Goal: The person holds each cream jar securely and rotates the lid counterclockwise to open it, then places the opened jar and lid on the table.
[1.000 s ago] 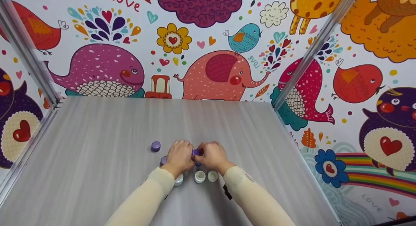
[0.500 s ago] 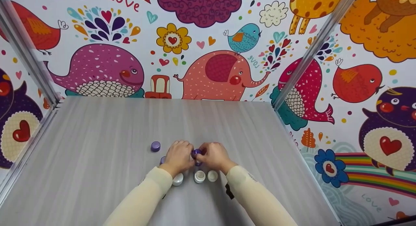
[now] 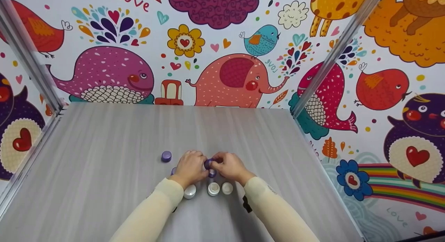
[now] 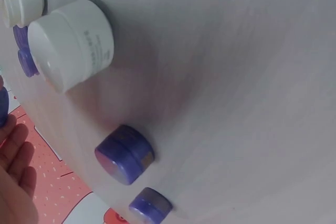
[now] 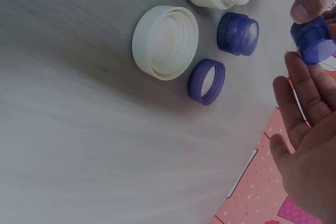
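Left hand (image 3: 190,166) and right hand (image 3: 228,166) meet on 1 held jar (image 5: 315,39)

Closest to the person are 2 pale sleeves (image 3: 149,209), angled in toward each other, with a black piece (image 3: 247,204) beneath the right forearm.

Next comes a loose row of 3 white things on the grey table (image 3: 104,144): a closed white jar (image 3: 190,192) at left, an open white jar (image 3: 213,189) in the middle, and a white lid (image 3: 227,188) at right, turned hollow side up and near the open jar.

Just beyond them stand an open purple jar (image 5: 237,34) and, just beside it, a ring-shaped purple lid (image 5: 206,82).

The small purple held jar is up between the hands. The left hand is clamped on it, thumb on its side; the right hand pinches it from the other side. Whether its lid is loose, I cannot tell.

Left of the hands sit 2 closed purple jars: a nearer jar (image 4: 124,155), partly hidden by the left hand in the head view, and a farther jar (image 3: 166,156).

Behind the table rises a wall (image 3: 208,73) printed with cartoon animals.
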